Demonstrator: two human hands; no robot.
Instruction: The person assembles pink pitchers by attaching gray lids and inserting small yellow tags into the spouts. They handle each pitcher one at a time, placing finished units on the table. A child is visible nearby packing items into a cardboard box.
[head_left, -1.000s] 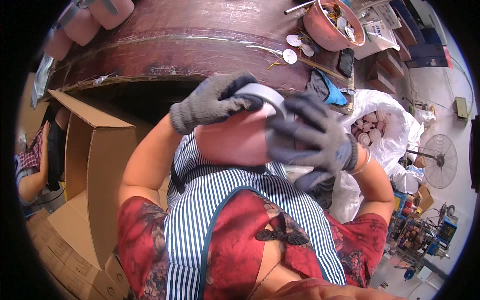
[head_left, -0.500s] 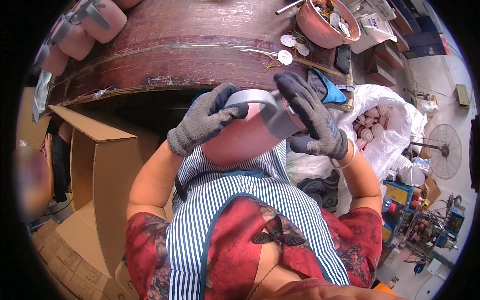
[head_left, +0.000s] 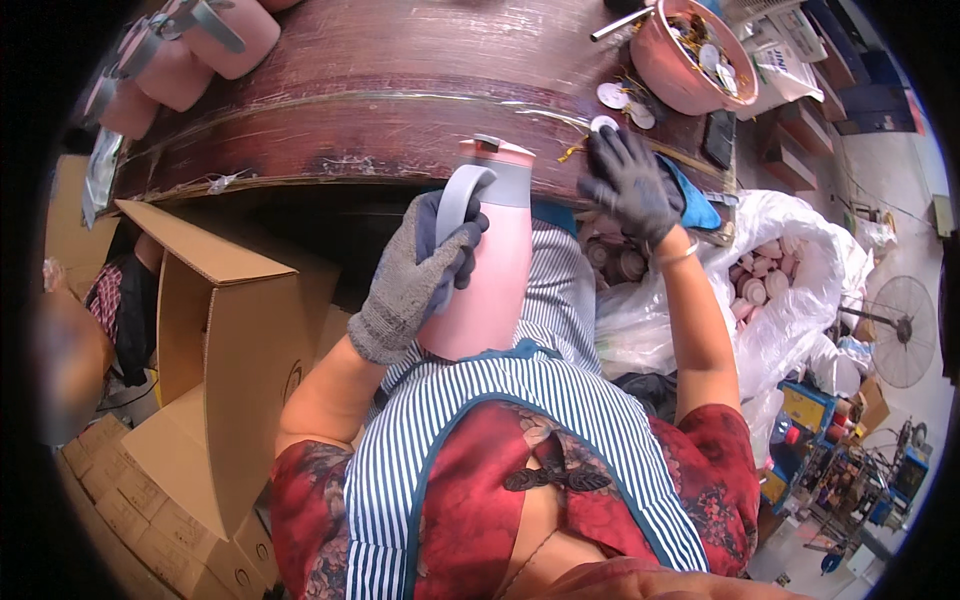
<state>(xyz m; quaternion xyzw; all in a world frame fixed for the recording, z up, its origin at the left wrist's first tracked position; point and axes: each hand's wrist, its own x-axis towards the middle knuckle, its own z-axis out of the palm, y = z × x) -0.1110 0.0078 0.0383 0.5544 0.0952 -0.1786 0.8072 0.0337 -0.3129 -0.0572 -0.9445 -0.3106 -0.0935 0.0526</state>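
Observation:
A pink vacuum jug [head_left: 500, 275] with a grey collar and handle stands nearly upright against my striped apron, its pink lid on top. My left hand [head_left: 420, 270], in a grey and dark glove, is wrapped round the jug's handle. Out at the table's front edge, my gloved right hand [head_left: 632, 185] is stretched flat, fingers apart. Its fingertips are at a round white tag [head_left: 603, 123] with a yellow string; whether they touch it I cannot tell. Beside that hand lies a blue and dark pouch-like piece [head_left: 698, 208], partly covered.
More pink jugs [head_left: 235, 45] stand at the table's far left. A pink basin [head_left: 670, 75] of tags, loose tags [head_left: 640, 115] and a black phone [head_left: 718, 138] are at the right. An open carton [head_left: 250, 370] stands left; a plastic bag [head_left: 830, 245] of pink lids stands right.
The jug has turned from tilted to nearly upright, with its handle in my left hand. My right hand has left the jug's top and moved away to the tags on the table.

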